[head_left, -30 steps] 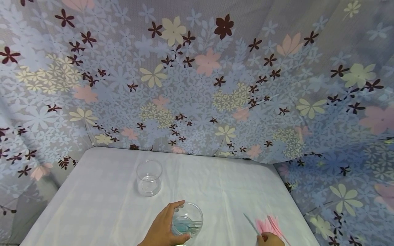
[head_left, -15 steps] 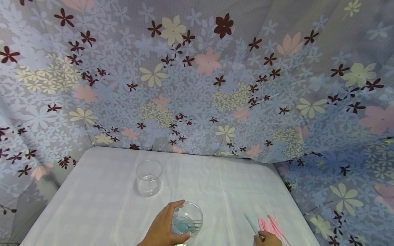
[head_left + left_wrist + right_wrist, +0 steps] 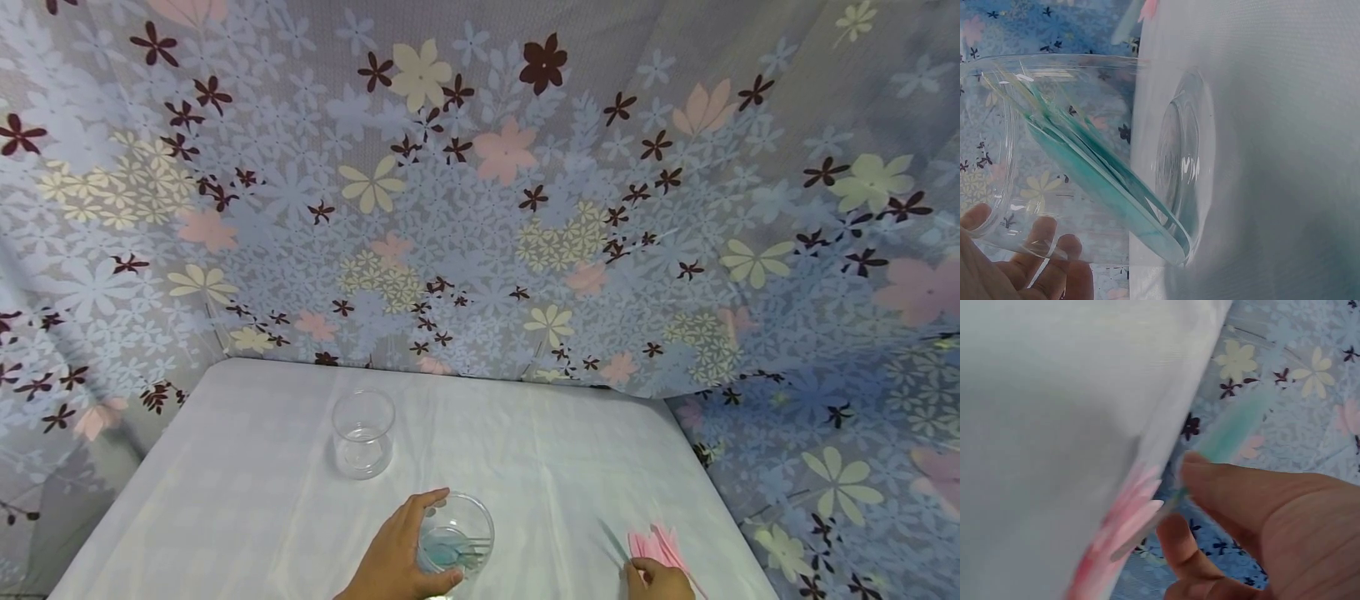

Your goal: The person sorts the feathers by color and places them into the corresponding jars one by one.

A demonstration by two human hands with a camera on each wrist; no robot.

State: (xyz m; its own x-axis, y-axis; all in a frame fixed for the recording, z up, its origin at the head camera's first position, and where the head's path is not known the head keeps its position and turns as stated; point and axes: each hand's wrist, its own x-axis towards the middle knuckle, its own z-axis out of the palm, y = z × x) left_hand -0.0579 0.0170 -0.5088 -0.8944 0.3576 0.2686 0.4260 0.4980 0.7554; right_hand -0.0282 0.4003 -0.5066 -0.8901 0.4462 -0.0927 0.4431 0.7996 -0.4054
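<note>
My left hand (image 3: 405,554) holds a clear cup (image 3: 480,508) around its side, fingers and thumb on opposite sides. Inside it, several teal feathers (image 3: 1107,181) lean at a slant, with thin pale quills toward the rim. At the right, my right hand (image 3: 1241,512) pinches one teal feather (image 3: 1238,428) between thumb and fingers; it looks blurred in the right wrist view. Just beside that hand, pink feathers (image 3: 652,546) lie in a bunch on the table. A second clear cup (image 3: 363,437) stands upright farther back on the left, with nothing visible in it.
A white cloth covers the table (image 3: 247,483). Its right edge runs close to the pink feathers. Behind and around hangs a blue-grey floral curtain (image 3: 465,208), meeting the table's back edge.
My right hand has shifted slightly left and back again, and the teal feather in it has tilted a little. The left hand and both cups have stayed put.
</note>
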